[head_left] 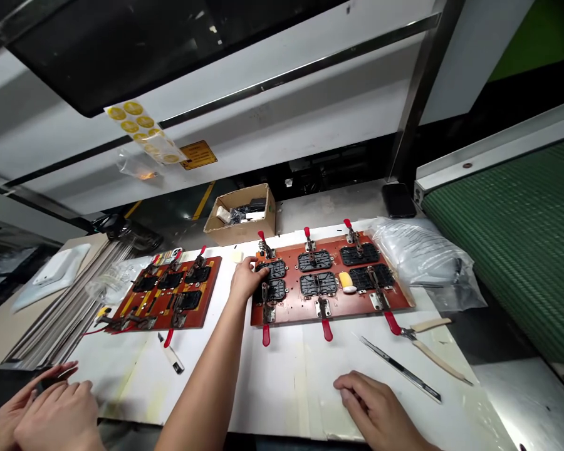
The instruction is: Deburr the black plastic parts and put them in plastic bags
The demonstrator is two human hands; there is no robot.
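Note:
My left hand [247, 279] reaches onto a reddish-brown fixture board [294, 313]. Its thumb and fingers close about the left end of a black plastic part [276, 269] in the upper left slot, beside a red-handled toggle clamp [266, 245]. The fingertips are partly hidden. Several more black ribbed parts [318, 284] sit in the board, some under toggle clamps [377, 294]. A yellow and white piece [346, 282] lies between two lower parts. My right hand [376, 404] rests on the white table covering, fingers loosely curled and no object visible in them.
Right of the board are a craft knife [402, 369], pliers [432, 341] and bagged parts [427, 260]. A cardboard box [239, 233] stands behind. To the left lie a second fixture board [207, 300] and a white-handled tool [173, 357]. A co-worker's hands [56, 410] are at lower left.

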